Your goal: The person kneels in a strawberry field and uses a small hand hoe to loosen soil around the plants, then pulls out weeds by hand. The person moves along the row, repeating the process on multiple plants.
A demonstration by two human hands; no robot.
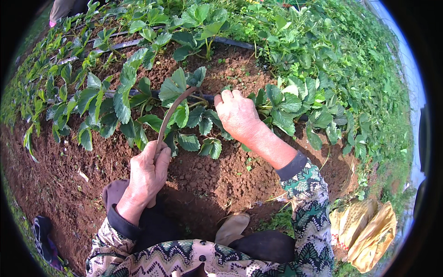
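Note:
My left hand [149,169] grips a curved brown hand tool [171,112], shaped like a sickle. Its far end reaches in among the leaves of a strawberry plant [174,86] beside a black drip hose [155,94]. Just right of that tip, my right hand [238,112] is lowered to the bed, back of the hand up. Its fingertips curl down by the hose, so whatever lies under them is hidden. Another leafy strawberry plant [285,104] grows close to the right wrist. Loose reddish soil [207,173] lies between my forearms.
Dense green weeds [363,76] cover the right side. A crumpled yellow sack [373,239] lies at lower right, and dark cloth [45,239] at lower left. My shoe [232,226] rests on the soil. Part of what may be another person [62,10] shows at upper left.

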